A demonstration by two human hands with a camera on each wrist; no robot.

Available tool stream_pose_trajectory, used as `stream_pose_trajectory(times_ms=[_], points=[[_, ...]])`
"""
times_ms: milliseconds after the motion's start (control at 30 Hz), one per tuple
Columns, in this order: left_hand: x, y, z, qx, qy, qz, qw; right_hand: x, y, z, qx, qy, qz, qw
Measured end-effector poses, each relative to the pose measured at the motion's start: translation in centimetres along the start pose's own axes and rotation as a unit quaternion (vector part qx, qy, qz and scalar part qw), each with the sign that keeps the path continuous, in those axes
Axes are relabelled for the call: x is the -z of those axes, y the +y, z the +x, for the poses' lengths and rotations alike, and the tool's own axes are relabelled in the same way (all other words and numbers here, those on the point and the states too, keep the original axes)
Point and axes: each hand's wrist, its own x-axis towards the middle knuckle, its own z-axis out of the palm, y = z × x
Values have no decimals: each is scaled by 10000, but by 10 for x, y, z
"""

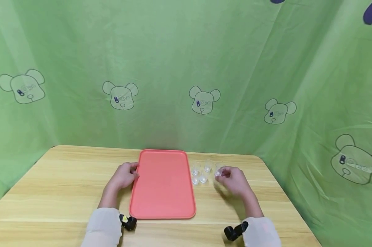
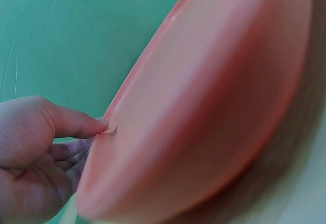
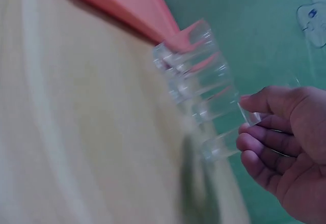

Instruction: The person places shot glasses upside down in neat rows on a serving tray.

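Observation:
A red rectangular tray (image 1: 162,185) lies lengthwise on the wooden table. My left hand (image 1: 125,175) grips its left rim; the left wrist view has the thumb (image 2: 84,123) on top of the rim, with the other fingers partly hidden at its outer side. Right of the tray, my right hand (image 1: 234,180) pinches a small clear cup (image 1: 218,171) between thumb and fingers. Whether that cup's base touches the table I cannot tell. Several similar clear cups (image 1: 203,178) stand close together between the tray's right edge and this hand.
The wooden table (image 1: 65,185) reaches out on both sides of the tray. Behind and to the right hangs a green curtain (image 1: 161,51) printed with bear heads. Small black devices (image 1: 235,232) sit at both wrists, by the light sleeves.

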Motion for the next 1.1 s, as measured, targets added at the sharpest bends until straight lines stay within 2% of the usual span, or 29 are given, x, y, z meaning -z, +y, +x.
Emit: stream_pose_trajectory(times_ms=[233,400,800,1100], points=[[-1,0,0,-44,59,76,9999,10,-22,9,463,303,-82,9984],[-1,2,-1,-79,103,64,9999,9,-32,19,562,275,-156,9979],[1,4,-2,82,36,116,9999,-10,-65,45,859,257,18,9960],[0,1,-1,25,58,162,9998,-31,-93,60,1242,97,133,9921]])
